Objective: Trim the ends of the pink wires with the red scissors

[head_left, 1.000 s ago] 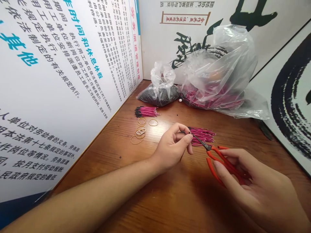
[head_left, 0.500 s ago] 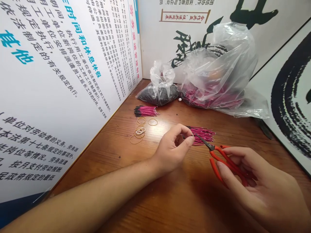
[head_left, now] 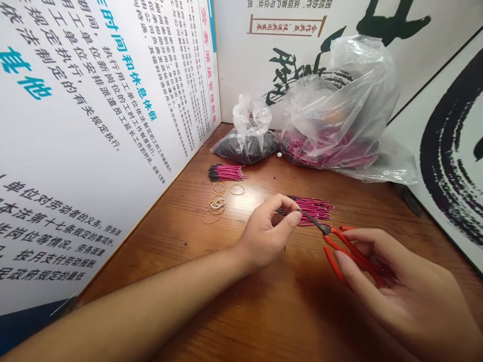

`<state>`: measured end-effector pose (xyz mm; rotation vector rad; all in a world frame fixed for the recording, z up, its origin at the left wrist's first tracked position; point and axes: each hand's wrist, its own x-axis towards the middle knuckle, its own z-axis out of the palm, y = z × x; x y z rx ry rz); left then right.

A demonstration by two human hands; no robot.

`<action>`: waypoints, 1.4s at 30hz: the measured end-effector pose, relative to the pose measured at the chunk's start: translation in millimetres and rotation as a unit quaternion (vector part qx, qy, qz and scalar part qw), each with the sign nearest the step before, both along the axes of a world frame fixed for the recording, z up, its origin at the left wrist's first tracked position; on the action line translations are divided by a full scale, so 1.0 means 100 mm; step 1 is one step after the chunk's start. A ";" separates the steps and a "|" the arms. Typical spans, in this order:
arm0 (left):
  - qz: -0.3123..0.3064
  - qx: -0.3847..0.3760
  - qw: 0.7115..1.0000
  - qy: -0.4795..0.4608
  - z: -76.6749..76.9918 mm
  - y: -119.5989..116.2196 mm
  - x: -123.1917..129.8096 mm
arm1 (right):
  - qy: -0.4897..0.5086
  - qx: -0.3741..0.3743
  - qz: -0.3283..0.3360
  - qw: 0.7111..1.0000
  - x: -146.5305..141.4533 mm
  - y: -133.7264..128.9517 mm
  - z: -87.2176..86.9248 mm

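Note:
My left hand (head_left: 269, 226) is closed in a pinch, thumb against forefinger. A tiny dark end shows at its fingertips; the rest of what it grips is hidden. My right hand (head_left: 396, 281) holds red-handled scissors (head_left: 352, 251), fingers in and around the handles. Their dark, narrow blades point left and the tip reaches the left fingertips. Just behind lies a loose spread of pink wires (head_left: 313, 207) with dark ends, partly covered by my left hand and the blades.
A neater bundle of pink and black wires (head_left: 226, 173) lies farther left, with several rubber bands (head_left: 213, 207) before it. At the back stand a plastic bag of black pieces (head_left: 247, 146) and a larger clear bag (head_left: 339, 125) with pink wires. Printed panels (head_left: 94, 100) border the wooden table (head_left: 264, 311).
The scissors have moved slightly left, bringing their tip to the left fingertips, and the blades look more closed. My left hand has barely moved.

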<state>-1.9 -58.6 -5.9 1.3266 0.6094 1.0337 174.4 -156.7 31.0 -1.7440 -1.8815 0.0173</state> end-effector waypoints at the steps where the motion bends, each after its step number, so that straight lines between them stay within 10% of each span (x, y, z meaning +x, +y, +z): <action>1: 0.001 0.001 1.000 0.001 0.00 0.00 0.00 | 0.007 -0.002 -0.006 1.000 -0.01 0.00 0.00; 42: 0.029 0.029 0.999 0.020 0.02 0.01 0.00 | -0.096 0.032 0.054 0.993 0.08 0.03 0.04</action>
